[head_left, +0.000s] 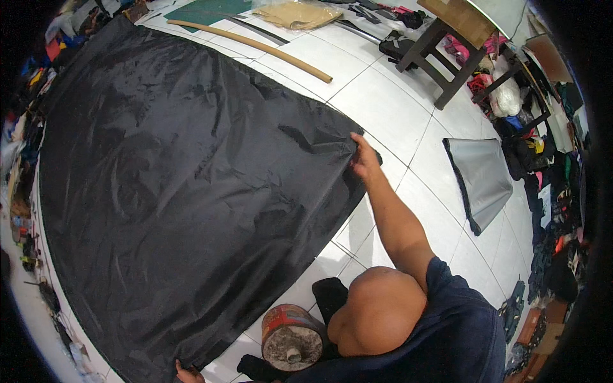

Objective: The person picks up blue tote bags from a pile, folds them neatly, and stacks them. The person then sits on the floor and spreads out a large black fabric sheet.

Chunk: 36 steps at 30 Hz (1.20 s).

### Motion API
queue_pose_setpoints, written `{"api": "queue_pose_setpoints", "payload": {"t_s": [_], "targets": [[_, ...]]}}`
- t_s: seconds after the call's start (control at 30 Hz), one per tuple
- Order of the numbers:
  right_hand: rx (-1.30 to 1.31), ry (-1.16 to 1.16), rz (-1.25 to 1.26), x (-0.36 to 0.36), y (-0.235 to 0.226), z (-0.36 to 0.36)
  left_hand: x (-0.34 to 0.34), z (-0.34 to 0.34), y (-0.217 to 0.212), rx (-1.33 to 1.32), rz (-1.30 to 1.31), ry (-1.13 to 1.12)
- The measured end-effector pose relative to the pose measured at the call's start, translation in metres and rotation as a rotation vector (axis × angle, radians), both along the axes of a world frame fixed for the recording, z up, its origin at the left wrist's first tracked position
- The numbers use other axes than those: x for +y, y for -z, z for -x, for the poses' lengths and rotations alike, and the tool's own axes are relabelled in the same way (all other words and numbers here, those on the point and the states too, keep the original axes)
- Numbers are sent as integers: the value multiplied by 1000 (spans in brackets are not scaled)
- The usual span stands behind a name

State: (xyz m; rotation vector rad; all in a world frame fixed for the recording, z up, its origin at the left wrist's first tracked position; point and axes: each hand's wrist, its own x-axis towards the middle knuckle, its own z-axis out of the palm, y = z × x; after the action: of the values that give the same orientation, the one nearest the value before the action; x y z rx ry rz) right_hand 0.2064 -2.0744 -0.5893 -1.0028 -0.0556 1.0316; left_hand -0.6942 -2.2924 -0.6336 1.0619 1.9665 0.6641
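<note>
A large sheet of black fabric [172, 179] is spread over the floor, with shallow wrinkles across its shiny surface. My right hand [364, 158], at the end of an outstretched arm, is closed on the sheet's right corner, and creases run into the cloth from there. At the lower edge of the picture my left hand [189, 373] pinches the sheet's near edge; only part of that hand shows. Close to my bent knee stands a round can [295, 338] with a red side and a stained, pale top bearing a short spout.
Beyond the sheet lie a long brown tube [255, 45], a green mat [207, 11] and a plastic-wrapped tan bundle [297, 14]. A dark stool [444, 60] stands at the far right. A grey fabric piece [482, 182] lies on the white tiles [389, 124]. Clutter lines both sides.
</note>
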Motion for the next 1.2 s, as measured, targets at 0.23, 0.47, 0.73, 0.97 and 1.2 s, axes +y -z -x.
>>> {"api": "queue_pose_setpoints", "payload": {"t_s": [0.23, 0.47, 0.73, 0.97, 1.2], "targets": [[-221, -18, 80, -25, -18, -6, -16, 36, 30, 668, 285, -13], [-716, -81, 544, -46, -12, -33, -32, 40, 42, 533, 151, -169], [-1697, -210, 1024, -55, 0, -22, -36, 46, 52, 661, 76, -56], [-1731, -194, 1021, -54, 7, -27, -37, 27, 43, 940, 278, -372], [-1965, -97, 957, -62, -1, -23, 49, -105, -37, 1036, -227, 182]]}}
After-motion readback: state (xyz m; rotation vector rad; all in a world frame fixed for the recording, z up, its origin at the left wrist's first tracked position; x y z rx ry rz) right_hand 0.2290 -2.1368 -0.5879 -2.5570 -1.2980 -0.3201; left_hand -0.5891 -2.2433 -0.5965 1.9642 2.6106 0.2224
